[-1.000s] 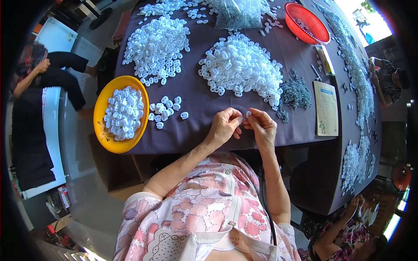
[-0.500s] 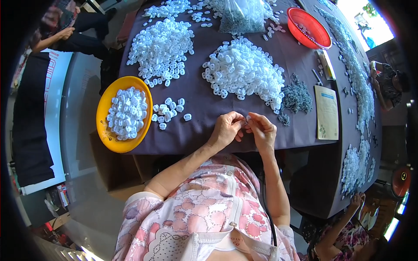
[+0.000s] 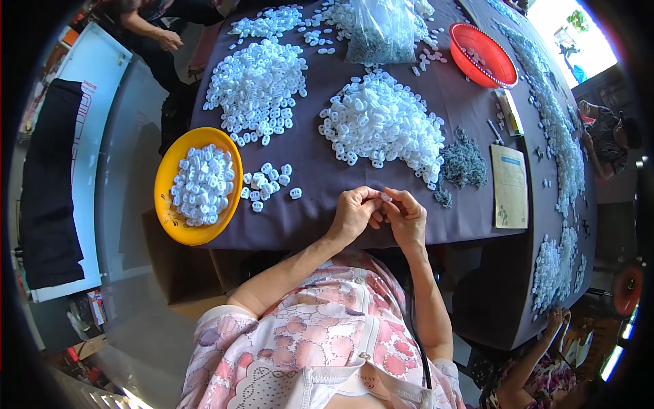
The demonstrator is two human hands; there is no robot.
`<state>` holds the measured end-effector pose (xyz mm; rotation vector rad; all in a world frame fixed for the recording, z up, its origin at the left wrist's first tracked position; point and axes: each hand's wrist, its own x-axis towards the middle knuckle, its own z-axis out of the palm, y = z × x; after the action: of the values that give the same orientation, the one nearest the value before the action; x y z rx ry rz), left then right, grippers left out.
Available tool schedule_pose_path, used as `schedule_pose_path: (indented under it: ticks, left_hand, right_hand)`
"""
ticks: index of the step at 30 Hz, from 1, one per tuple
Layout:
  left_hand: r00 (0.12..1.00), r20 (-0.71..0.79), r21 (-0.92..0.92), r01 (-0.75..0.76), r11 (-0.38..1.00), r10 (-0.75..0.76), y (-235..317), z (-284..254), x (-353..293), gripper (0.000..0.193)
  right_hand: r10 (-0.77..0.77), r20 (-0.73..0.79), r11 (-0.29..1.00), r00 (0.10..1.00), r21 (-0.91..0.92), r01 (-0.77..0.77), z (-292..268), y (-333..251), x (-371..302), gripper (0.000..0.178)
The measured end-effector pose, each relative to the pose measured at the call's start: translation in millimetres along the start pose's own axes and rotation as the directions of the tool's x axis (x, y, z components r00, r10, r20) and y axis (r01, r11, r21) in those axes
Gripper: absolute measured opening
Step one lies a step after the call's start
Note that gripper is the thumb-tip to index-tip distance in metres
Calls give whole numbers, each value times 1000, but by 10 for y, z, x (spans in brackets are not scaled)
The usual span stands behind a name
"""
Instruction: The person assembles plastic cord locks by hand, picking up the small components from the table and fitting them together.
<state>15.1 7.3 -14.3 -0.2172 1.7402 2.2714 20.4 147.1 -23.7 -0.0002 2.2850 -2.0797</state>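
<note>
My left hand (image 3: pixel 355 217) and my right hand (image 3: pixel 407 219) meet over the table's near edge, both closed in a pinch. Between the right thumb and finger shows a small white oval plastic piece (image 3: pixel 386 198). The left fingertips press close against it; whether they hold another small part is hidden. Just beyond my hands lies a big heap of similar white pieces (image 3: pixel 381 126), with a tangle of small grey parts (image 3: pixel 464 163) at its right. Left of my hands several loose white pieces (image 3: pixel 262 183) lie beside a yellow bowl (image 3: pixel 165 211) filled with more of them.
A tan booklet (image 3: pixel 509 198) and a red basket (image 3: pixel 458 42) stand to the right. Farther back are another white heap (image 3: pixel 255 85) and a clear bag (image 3: pixel 381 34) of grey parts. People sit at the right side; another person's hand (image 3: pixel 169 41) shows at upper left.
The view has shifted slightly. My hands stay together, and the white piece now shows more plainly between the right fingers. The other person's hand at upper left has moved.
</note>
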Motion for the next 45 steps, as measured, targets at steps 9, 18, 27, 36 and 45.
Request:
schedule_pose_path:
  ticks: [9, 18, 27, 36, 45]
  left_hand:
    - [929, 97, 438, -363, 823, 358, 30, -43, -19, 12]
    - [821, 160, 589, -525, 614, 549, -119, -26, -16, 8]
    - [797, 192, 630, -548, 550, 573, -149, -27, -3, 6]
    - [774, 267, 647, -586, 489, 574, -121, -40, -6, 6]
    - [739, 304, 659, -619, 428, 601, -99, -46, -6, 9]
  right_hand:
    - [-299, 127, 855, 946, -405, 325, -73, -244, -7, 26]
    - [-466, 146, 689, 872, -559, 462, -51, -125, -84, 24]
    - [-572, 142, 619, 808, -572, 539, -115, -76, -74, 31]
    - [-604, 105, 612, 790, -574, 544, -80, -33, -71, 29]
    - [-540, 80, 683, 838, -541, 492, -98, -20, -87, 24]
